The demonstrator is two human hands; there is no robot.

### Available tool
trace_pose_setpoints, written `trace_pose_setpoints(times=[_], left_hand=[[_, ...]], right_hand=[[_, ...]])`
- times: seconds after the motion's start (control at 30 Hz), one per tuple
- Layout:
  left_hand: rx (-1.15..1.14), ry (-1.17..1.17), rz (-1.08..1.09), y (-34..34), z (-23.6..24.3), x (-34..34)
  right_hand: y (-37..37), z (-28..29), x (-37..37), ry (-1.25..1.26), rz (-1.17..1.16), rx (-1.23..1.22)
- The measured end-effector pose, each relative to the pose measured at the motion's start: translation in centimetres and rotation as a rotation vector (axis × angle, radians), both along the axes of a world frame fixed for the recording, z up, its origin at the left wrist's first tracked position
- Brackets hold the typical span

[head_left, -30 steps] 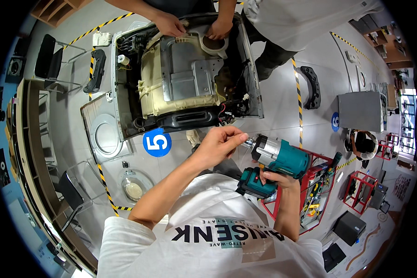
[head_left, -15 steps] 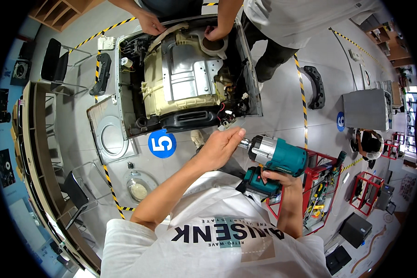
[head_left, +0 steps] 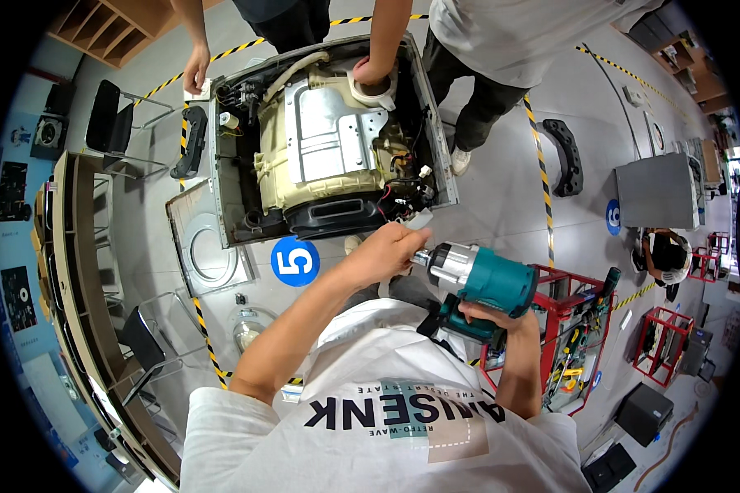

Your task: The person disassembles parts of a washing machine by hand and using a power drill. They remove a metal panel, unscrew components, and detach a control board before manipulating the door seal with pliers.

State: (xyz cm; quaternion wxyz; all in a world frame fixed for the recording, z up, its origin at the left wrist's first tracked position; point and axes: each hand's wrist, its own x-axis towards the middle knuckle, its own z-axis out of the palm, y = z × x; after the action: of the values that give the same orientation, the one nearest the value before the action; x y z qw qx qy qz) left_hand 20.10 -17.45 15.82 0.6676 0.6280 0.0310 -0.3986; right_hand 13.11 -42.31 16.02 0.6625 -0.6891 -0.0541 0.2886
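My right hand is wrapped around the grip of a teal cordless impact driver, which points left. At its silver nose, my left hand is closed with fingertips around the metal bit. Just beyond the left hand lies an opened washing machine, showing its cream tub, a metal plate and loose wiring. Another person's hand reaches into the round opening at the tub's far side. A second hand hangs over a white part beside the casing's far left corner.
A red tool cart stands close on my right. Dark curved counterweights lie on either side of the machine. A panel with a ring and a chair are at left. A person in white stands at far right.
The other person's hand has left the tub's far edge and moved left to the white part outside the casing. My hands and the driver have shifted slightly left.
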Motion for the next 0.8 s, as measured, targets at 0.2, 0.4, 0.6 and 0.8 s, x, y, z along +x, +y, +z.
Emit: trace_pose_setpoints(times=[0.2, 0.4, 0.6, 0.8], left_hand=[[-0.028, 0.065, 0.004, -0.7, -1.1, -0.9], [0.141, -0.326, 0.246, -2.6, 0.5, -2.7], [0.058, -0.536, 0.282, -3.2, 0.9, -2.9], [-0.002, -0.343, 0.268, -3.5, 1.1, -3.2]], right_hand=[[-1.1, 0.7, 0.2, -0.396, 0.107, -0.366], [-2.1, -0.5, 0.8, 0.093, -0.006, 0.285], [-3.0, -1.4, 1.7, 0.193, -0.013, 0.343], [-3.8, -1.7, 2.2, 0.133, 0.001, 0.314]])
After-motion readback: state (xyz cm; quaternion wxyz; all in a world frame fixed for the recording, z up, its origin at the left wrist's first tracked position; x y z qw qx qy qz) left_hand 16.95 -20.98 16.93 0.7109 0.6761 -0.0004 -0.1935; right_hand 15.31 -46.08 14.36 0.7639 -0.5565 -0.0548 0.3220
